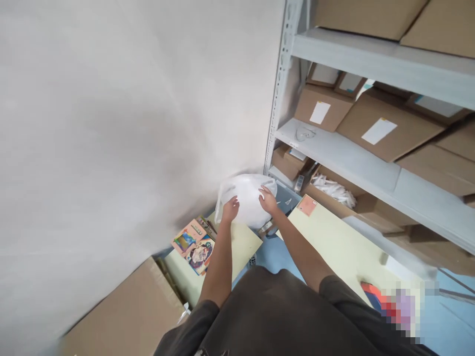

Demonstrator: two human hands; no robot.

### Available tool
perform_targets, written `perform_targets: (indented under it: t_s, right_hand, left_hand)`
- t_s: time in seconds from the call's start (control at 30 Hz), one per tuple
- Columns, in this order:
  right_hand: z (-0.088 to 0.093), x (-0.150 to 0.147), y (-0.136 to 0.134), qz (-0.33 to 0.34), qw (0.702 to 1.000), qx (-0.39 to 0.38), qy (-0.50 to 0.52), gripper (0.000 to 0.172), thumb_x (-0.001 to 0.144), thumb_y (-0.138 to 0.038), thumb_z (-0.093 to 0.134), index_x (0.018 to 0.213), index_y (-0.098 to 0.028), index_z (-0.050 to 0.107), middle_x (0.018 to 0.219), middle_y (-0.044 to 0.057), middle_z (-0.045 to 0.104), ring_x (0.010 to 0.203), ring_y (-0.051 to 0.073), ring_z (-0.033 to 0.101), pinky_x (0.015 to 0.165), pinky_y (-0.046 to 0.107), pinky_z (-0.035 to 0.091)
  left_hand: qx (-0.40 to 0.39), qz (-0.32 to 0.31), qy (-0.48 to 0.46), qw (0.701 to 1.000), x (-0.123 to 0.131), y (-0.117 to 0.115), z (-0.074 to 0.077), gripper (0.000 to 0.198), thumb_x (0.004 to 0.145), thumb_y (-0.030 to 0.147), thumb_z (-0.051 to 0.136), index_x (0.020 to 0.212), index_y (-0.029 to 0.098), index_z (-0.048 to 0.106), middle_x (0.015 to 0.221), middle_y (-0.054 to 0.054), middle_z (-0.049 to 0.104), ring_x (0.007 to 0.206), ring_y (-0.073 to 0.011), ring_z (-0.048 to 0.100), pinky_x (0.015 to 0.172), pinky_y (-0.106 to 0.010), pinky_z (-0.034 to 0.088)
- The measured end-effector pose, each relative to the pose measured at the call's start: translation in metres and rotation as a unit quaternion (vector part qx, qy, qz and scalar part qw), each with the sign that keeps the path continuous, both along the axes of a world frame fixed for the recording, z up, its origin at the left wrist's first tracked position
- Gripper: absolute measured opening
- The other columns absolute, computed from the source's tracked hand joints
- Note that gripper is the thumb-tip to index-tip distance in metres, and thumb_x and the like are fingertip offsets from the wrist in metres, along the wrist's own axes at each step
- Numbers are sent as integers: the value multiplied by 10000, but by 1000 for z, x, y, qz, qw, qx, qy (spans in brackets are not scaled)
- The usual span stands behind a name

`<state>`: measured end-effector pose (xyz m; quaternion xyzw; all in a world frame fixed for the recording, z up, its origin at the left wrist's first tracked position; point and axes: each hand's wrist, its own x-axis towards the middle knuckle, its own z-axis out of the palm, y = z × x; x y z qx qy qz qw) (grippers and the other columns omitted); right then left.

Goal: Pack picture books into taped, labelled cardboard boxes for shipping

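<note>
Both my hands hold a white plastic bag [247, 197] out in front of me, near the corner where the wall meets a metal shelf rack. My left hand [230, 207] grips the bag's left side with closed fingers. My right hand [267, 200] grasps the bag's right edge from above. The bag hangs just beyond the far end of a pale yellow table [241, 242]. Colourful printed cards [195, 244] lie on the table's left part, beside my left forearm.
A grey shelf rack [334, 148] on the right carries several cardboard boxes [386, 128] with white labels. A second pale yellow tabletop [334, 242] bears an orange card [307, 204]. A large cardboard box [126, 311] stands at the lower left. The white wall fills the left.
</note>
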<state>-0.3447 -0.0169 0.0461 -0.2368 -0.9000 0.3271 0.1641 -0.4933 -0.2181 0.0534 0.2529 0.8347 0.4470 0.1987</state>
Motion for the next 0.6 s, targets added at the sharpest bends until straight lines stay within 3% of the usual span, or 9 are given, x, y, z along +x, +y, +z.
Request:
perform_targets:
  t_s: [0.07, 0.17, 0.27, 0.33, 0.47, 0.53, 0.6]
  right_hand:
    - [-17, -25, -3, 14, 999, -1, -36, 498, 1014, -221, 472, 1469, -148, 663, 1594, 153, 596, 1543, 254, 484, 1315, 454, 369]
    - [-42, -51, -5, 33, 992, -3, -121, 493, 1020, -207, 473, 1472, -147, 659, 1575, 160, 616, 1530, 258, 505, 1306, 455, 378]
    - [-64, -61, -4, 78, 975, 25, -207, 532, 1006, -201, 519, 1526, -152, 618, 1580, 176, 609, 1542, 293, 490, 1293, 478, 379]
    - [-75, -59, -2, 124, 956, 56, -259, 563, 1003, -201, 523, 1560, -157, 589, 1539, 187, 642, 1511, 314, 521, 1260, 487, 409]
    - [-90, -40, 0, 184, 925, 55, -329, 523, 997, -225, 544, 1508, -196, 649, 1380, 168, 743, 1311, 308, 680, 1144, 432, 506]
    - [-94, -29, 1, 183, 921, 32, -343, 501, 979, -251, 588, 1466, -184, 684, 1407, 182, 726, 1283, 320, 698, 1120, 432, 529]
    - [-96, -23, 1, 167, 928, 16, -331, 532, 978, -251, 588, 1499, -160, 653, 1505, 200, 663, 1371, 329, 649, 1165, 454, 507]
  left_hand:
    - [-53, 7, -19, 998, -17, 10, -18, 433, 941, 285, 685, 1348, 146, 732, 1192, -178, 811, 1099, -287, 785, 1080, -459, 575]
    - [-104, 14, -31, 994, -32, 31, -46, 467, 926, 252, 685, 1368, 102, 711, 1349, -248, 740, 1292, -328, 710, 1177, -483, 491]
    - [-150, 14, -20, 988, -40, 49, -72, 557, 873, 247, 716, 1406, 90, 681, 1514, -279, 627, 1478, -373, 560, 1241, -488, 410]
    - [-184, -3, -10, 983, -42, 57, -85, 629, 855, 260, 722, 1454, 84, 644, 1527, -286, 613, 1498, -381, 533, 1235, -478, 407]
    - [-249, -42, -22, 967, -42, 65, -97, 636, 845, 242, 717, 1465, 116, 648, 1399, -242, 714, 1359, -359, 648, 1129, -434, 491]
    - [-284, -46, -30, 957, -39, 66, -95, 468, 867, 210, 681, 1326, 145, 744, 1298, -212, 764, 1264, -343, 700, 1051, -405, 529]
    - [-301, -48, -28, 952, -34, 63, -91, 294, 906, 203, 629, 1135, 163, 810, 1177, -196, 795, 1174, -331, 731, 988, -392, 545]
